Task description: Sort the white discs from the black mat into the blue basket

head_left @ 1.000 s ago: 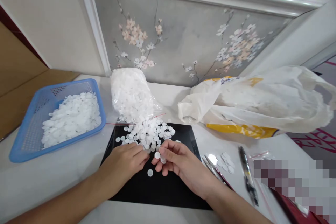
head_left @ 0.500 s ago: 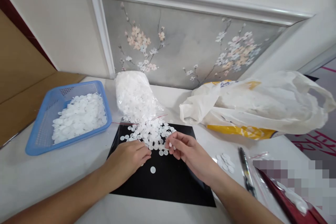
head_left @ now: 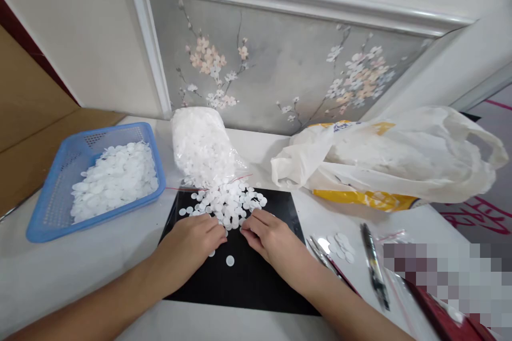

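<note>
White discs (head_left: 229, 200), loose pile: at the far edge of a black mat (head_left: 240, 287). Lone disc (head_left: 230, 260): nearer, apart.
Right hand (head_left: 266, 232): turned palm-down since half a second ago, when a disc showed in it; now none shows. Fingertips gathered at the pile's near edge, suggesting renewed picking.
Left hand (head_left: 196, 240): curled beside the pile, little changed. Either grip's closure and contents: cannot tell.
Clear bag (head_left: 202, 141): behind pile.
Blue basket (head_left: 52, 197): left, holding discs.
Desk (head_left: 192, 325): beneath all.
</note>
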`<state>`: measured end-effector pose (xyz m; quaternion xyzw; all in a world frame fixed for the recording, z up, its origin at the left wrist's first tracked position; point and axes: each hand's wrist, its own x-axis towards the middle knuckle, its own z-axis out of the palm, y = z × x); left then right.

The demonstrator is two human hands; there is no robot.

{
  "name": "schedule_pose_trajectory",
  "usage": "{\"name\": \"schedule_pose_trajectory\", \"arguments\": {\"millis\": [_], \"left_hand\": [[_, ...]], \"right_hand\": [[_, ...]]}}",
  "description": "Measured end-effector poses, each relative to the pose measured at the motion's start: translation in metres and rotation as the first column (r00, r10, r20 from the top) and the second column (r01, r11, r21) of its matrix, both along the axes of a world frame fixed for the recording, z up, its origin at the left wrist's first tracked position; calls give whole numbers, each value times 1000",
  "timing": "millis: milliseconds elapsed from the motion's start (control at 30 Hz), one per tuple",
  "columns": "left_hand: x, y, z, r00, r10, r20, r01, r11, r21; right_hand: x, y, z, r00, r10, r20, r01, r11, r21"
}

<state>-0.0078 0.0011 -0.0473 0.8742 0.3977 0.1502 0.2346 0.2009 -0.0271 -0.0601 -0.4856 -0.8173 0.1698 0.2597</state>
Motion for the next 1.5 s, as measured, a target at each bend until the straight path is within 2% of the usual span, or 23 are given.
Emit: {"name": "schedule_pose_trajectory", "arguments": {"millis": [67, 167, 233, 267, 300, 367, 400, 433, 500, 567, 667, 733, 800, 867, 933, 1033, 1100, 1200, 1267, 1333, 1400, 1433, 1500], "left_hand": [[1, -2, 1, 1000, 0, 22, 1, 1000, -11], [1, -4, 8, 997, 53, 62, -50, 998, -44], [1, -5, 15, 982, 143, 122, -124, 981, -148], [1, -5, 19, 962, 211, 170, -159, 947, -279], [1, -5, 22, 931, 293, 218, -173, 878, -446], [0, -5, 25, 846, 461, 266, -118, 650, -751], [0, -5, 26, 811, 520, 267, -73, 544, -836], [0, -5, 27, 790, 553, 266, -45, 484, -874], [-1, -5, 27, 765, 582, 274, -22, 450, -893], [0, -5, 27, 757, 589, 283, -17, 450, -893], [-1, -2, 29, 750, 587, 305, -6, 467, -884], [-4, 1, 30, 731, 599, 326, 8, 471, -882], [-8, 5, 31, 709, 614, 348, 31, 465, -885], [-13, 8, 32, 734, 586, 344, 41, 466, -884], [-18, 9, 34, 827, 478, 297, -23, 556, -831], [-22, 7, 35, 961, 265, 78, -164, 774, -611], [-21, 3, 33, 977, 204, -67, -211, 853, -477], [-16, 0, 30, 974, 175, -145, -219, 892, -395], [-13, -1, 28, 981, 151, -120, -185, 907, -378], [-12, 1, 27, 984, 155, -82, -175, 908, -380], [-14, 4, 27, 980, 186, -67, -197, 889, -414], [-15, 6, 27, 977, 206, -62, -212, 876, -433], [-18, 9, 26, 969, 244, -42, -236, 858, -457]], "right_hand": [[-1, 1, 2, 992, -76, -101, 69, 995, -71], [-1, -2, 12, 889, -272, -368, 110, 908, -405], [0, -4, 20, 762, -373, -529, -49, 782, -622], [0, -5, 23, 698, -406, -590, -158, 716, -680], [-1, -6, 25, 642, -427, -636, -259, 660, -705], [-1, -8, 27, 558, -470, -684, -392, 577, -717], [-2, -8, 27, 532, -490, -691, -426, 551, -718], [-3, -9, 27, 520, -500, -692, -443, 535, -719], [-5, -10, 26, 570, -473, -672, -417, 538, -733], [-8, -13, 23, 714, -380, -588, -285, 609, -740], [-14, -19, 15, 927, -151, -343, -74, 824, -562], [-17, -22, 8, 987, 44, -155, -93, 940, -327], [-20, -24, 2, 982, 187, 29, -183, 976, -115], [-21, -24, -3, 960, 236, 151, -242, 970, 21], [-21, -24, -3, 964, 228, 139, -236, 971, 41], [-20, -22, 4, 990, 62, -125, -91, 967, -240], [-17, -20, 13, 931, -148, -335, -60, 840, -539], [-13, -17, 23, 730, -367, -577, -274, 616, -739], [-12, -14, 25, 599, -448, -664, -397, 554, -732], [-11, -11, 26, 508, -523, -684, -428, 536, -727], [-10, -8, 26, 472, -549, -690, -416, 551, -723], [-11, -7, 27, 496, -530, -688, -388, 574, -721], [-13, -7, 28, 633, -443, -635, -281, 633, -721]]}}
